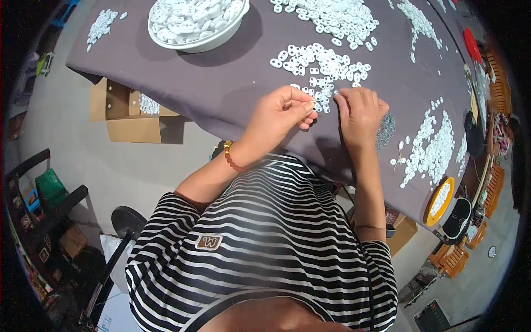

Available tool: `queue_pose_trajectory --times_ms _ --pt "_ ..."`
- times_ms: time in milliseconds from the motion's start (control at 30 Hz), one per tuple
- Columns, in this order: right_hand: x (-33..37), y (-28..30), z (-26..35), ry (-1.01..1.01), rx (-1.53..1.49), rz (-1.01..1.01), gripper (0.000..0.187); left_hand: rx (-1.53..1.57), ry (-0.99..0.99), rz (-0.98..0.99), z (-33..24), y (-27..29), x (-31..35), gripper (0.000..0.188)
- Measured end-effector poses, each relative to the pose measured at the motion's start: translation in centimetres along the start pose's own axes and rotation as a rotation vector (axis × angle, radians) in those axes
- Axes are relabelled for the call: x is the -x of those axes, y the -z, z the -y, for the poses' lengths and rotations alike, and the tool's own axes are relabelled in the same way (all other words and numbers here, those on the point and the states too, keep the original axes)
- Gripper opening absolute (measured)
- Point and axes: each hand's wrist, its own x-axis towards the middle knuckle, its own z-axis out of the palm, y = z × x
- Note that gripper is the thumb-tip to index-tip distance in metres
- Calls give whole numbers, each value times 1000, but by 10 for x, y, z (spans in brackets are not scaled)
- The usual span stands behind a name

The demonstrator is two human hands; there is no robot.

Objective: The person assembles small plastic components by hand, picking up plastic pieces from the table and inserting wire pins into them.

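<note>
My left hand [285, 112] is closed in a pinch at the table's front, with a tiny pale, yellowish thing at the thumb and fingertip, too small to name. Close by on the right, my right hand [361, 113] has its fingers bent together over the cloth. Whatever its fingertips hold is hidden. Between and just beyond both hands lie small white oval plastic pieces with two dark holes [332, 65], some touching the fingertips. A heap of small grey metal bits [386, 130] sits beside my right wrist.
A white bowl [202, 44] full of larger white ovals stands on the dark tablecloth [221, 91]. More white pieces lie in a far pile [332, 19] and a right-hand pile [437, 146]. An orange-yellow dish [441, 201] sits at the right edge. An open cardboard box [133, 128] is below left.
</note>
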Motion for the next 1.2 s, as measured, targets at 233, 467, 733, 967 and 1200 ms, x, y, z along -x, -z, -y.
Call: queue_pose_trajectory --times_ms 233,467,733,967,1200 --pt "15 7 9 -596 -845 99 16 -17 -10 -18 -3 -3 -2 17" --pt "17 17 14 -578 -981 95 22 19 38 18 -6 -6 -3 20" --pt "16 24 18 -504 -871 106 20 8 47 13 -6 -9 -3 21" --pt "16 30 19 -774 -1055 196 14 45 53 21 -4 -11 -2 20" --pt "13 34 27 -847 -1309 119 25 55 48 30 -1 -12 -1 18"
